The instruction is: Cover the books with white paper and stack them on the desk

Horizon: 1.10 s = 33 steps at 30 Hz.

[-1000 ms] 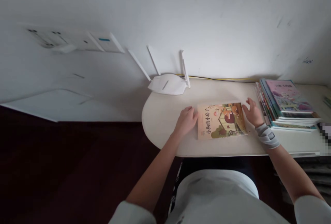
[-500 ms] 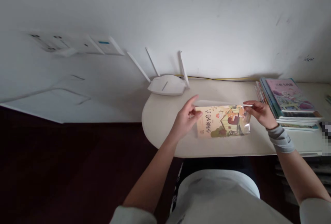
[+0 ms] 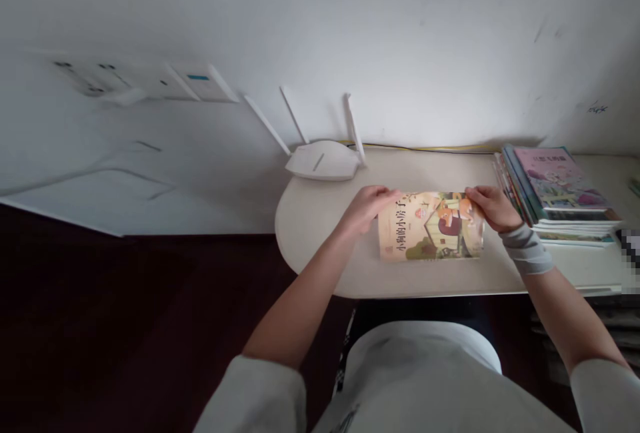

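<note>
A thin picture book (image 3: 430, 226) with a yellow-orange cover showing a fox and a house is tilted up off the cream desk (image 3: 325, 233), its cover facing me. My left hand (image 3: 367, 206) grips its upper left corner with curled fingers. My right hand (image 3: 493, 207), a grey band on its wrist, pinches the upper right corner. The book's lower edge rests near the desk surface.
A white router (image 3: 324, 159) with three antennas stands at the back left of the desk by the wall. A stack of several picture books (image 3: 555, 196) lies at the right. Wall sockets (image 3: 150, 79) sit far left. The desk's front edge is rounded on the left.
Both hands took hold of the book's far edge and lifted it, tilting the cover toward me from flat on the desk.
</note>
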Each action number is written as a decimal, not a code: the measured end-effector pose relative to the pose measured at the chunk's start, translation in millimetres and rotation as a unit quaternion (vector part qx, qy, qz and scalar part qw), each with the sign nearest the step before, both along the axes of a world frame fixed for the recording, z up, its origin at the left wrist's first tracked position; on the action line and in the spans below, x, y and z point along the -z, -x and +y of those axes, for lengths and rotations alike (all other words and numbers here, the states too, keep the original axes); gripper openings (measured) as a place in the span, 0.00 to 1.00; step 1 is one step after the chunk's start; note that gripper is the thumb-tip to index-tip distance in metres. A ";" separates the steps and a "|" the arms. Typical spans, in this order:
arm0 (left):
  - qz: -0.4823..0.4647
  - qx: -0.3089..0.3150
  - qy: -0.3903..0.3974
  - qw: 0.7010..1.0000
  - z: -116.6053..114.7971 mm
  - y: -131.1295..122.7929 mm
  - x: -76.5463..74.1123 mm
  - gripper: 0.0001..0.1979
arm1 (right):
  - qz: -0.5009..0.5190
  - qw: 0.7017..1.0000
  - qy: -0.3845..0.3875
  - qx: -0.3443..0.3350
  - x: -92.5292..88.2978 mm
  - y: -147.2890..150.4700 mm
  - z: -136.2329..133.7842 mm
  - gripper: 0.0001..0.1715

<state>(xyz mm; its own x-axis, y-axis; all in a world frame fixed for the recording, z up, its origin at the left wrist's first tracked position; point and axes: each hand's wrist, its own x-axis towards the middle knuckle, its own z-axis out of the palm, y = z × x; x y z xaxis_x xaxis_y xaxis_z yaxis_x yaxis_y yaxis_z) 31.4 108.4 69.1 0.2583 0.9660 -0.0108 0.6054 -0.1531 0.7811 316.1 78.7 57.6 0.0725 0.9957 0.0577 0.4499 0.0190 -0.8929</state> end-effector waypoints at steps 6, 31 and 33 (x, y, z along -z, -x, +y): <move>0.150 -0.060 -0.079 0.984 13.2 -24.7 32.9 0.17 | -0.431 0.899 -0.055 0.056 30.6 15.7 22.4 0.15; 0.259 0.017 -0.130 0.957 -18.1 -30.7 54.6 0.30 | -0.560 0.806 -0.098 -0.167 34.6 32.0 -7.3 0.37; 0.165 0.005 -0.158 0.974 -30.0 -32.7 43.9 0.27 | -0.567 0.797 -0.113 -0.174 27.5 42.4 -4.4 0.34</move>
